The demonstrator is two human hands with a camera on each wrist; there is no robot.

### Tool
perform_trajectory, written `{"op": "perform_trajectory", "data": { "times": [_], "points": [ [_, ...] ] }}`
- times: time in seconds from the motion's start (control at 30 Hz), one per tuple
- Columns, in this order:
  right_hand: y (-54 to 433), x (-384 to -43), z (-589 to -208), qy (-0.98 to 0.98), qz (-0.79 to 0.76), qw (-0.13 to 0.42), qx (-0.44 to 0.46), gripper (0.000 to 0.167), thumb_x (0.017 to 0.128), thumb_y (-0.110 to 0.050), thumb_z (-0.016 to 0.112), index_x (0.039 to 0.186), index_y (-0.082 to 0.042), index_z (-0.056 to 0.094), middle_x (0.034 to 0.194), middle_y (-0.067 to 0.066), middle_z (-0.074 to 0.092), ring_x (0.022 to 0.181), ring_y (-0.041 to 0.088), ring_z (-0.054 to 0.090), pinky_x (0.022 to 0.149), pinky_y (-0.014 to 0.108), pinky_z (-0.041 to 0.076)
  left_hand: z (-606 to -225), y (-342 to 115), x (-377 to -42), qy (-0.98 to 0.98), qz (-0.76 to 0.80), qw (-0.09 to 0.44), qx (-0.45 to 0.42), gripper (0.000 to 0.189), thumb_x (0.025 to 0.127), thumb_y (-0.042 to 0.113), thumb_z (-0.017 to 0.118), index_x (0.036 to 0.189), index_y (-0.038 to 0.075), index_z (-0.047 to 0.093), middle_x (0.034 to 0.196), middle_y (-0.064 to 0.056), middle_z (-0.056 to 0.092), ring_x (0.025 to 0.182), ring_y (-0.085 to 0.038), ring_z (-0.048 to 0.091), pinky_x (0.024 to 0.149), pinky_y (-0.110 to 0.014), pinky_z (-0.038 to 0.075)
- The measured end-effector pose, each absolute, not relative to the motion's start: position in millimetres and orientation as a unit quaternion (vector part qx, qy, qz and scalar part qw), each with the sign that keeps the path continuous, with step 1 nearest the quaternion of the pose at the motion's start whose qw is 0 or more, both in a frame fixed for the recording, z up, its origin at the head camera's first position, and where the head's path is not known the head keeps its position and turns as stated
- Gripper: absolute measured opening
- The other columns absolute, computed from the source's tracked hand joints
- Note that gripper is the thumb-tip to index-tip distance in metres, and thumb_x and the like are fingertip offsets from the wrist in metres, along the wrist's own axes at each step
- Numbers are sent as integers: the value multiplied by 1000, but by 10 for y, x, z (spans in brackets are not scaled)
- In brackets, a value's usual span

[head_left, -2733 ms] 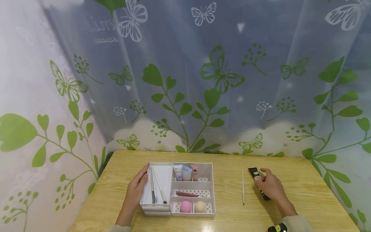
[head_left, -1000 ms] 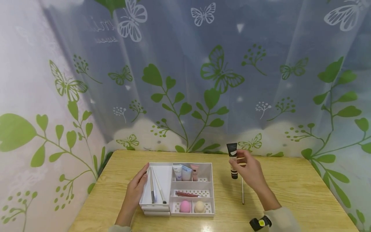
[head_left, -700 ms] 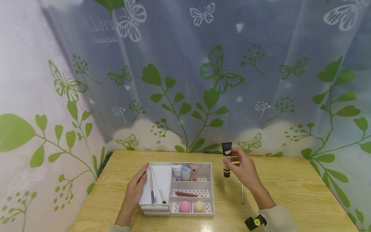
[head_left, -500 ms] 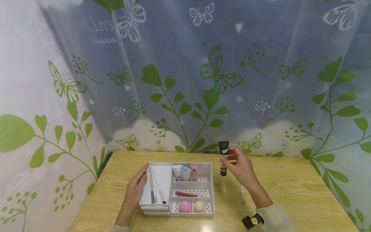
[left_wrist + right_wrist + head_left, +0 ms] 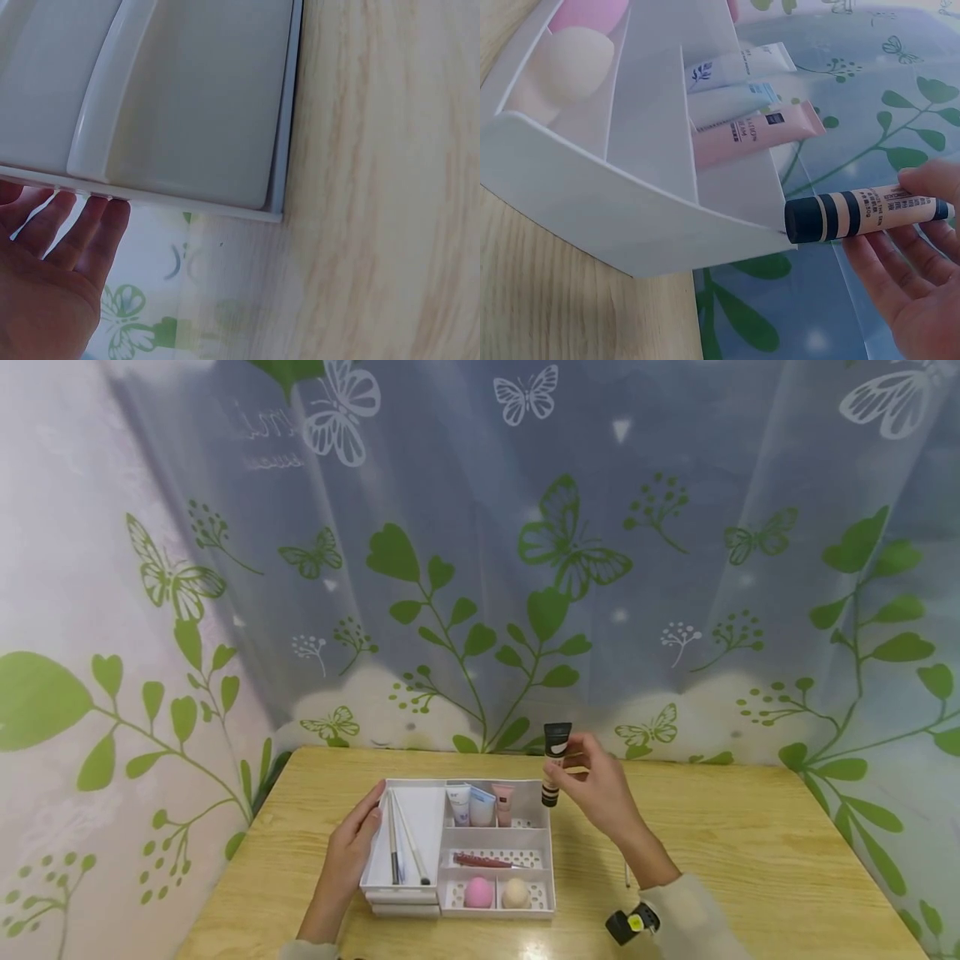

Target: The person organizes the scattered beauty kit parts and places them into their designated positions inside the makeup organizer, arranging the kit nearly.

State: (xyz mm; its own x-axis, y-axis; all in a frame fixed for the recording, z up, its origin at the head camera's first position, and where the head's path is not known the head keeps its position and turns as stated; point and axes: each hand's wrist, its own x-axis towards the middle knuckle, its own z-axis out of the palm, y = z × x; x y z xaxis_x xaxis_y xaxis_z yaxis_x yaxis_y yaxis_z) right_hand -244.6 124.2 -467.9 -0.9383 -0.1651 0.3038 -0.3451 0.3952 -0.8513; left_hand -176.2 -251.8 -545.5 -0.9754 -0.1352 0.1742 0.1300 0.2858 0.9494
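A black-and-beige cosmetic tube is pinched between the thumb and fingers of my right hand. It hangs upright, cap down, above the back right corner of a white organizer; the right wrist view shows its black cap beside the organizer's back corner. My left hand rests against the organizer's left side, its fairly straight fingers touching the wall. A white tube, a light blue tube and a pink tube stand in the back compartment.
Two makeup brushes lie in the organizer's left tray. A dark red, slender cosmetic is in the middle compartment. A pink sponge and a cream sponge sit in front. Right of them, a thin stick lies on the wooden table, partly hidden.
My right hand has picked up the black-and-beige tube from the table's right side, turned it upright and carried it left to the organizer. My left hand has stayed in place.
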Motion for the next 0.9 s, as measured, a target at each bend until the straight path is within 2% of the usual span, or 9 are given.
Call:
{"op": "perform_trajectory", "data": {
  "times": [0.5, 0.73, 0.9],
  "points": [
    [1041, -2427, -4799, -826, 537, 55, 161, 37, 99, -13, 82, 129, -9, 62, 120, 14, 74, 111, 29, 75, 94, 34, 65, -5448, -2515, -1758, -797, -594, 110, 4, 46, 118, 18, 48, 163, 11, 52, 171, -7, 48, 161, -25, 37, 113, 1, 29],
    [1009, -2428, -4868, -836, 507, 54, 204, 20, 102, -7, 77, 120, -10, 72, 121, 14, 76, 113, 29, 75, 95, 38, 66, -5449, -2514, -1756, -797, -594, 109, 5, 46, 118, 19, 48, 163, 11, 52, 171, -7, 48, 162, -26, 37, 113, 1, 29],
    [982, -2426, -4895, -847, 481, 46, 221, 16, 101, -7, 78, 115, -10, 75, 116, 6, 77, 108, 25, 76, 95, 39, 66, -5453, -2511, -1760, -792, -601, 111, 3, 46, 118, 19, 48, 163, 10, 52, 170, -7, 48, 162, -26, 37, 113, 0, 30]
  ]
}}
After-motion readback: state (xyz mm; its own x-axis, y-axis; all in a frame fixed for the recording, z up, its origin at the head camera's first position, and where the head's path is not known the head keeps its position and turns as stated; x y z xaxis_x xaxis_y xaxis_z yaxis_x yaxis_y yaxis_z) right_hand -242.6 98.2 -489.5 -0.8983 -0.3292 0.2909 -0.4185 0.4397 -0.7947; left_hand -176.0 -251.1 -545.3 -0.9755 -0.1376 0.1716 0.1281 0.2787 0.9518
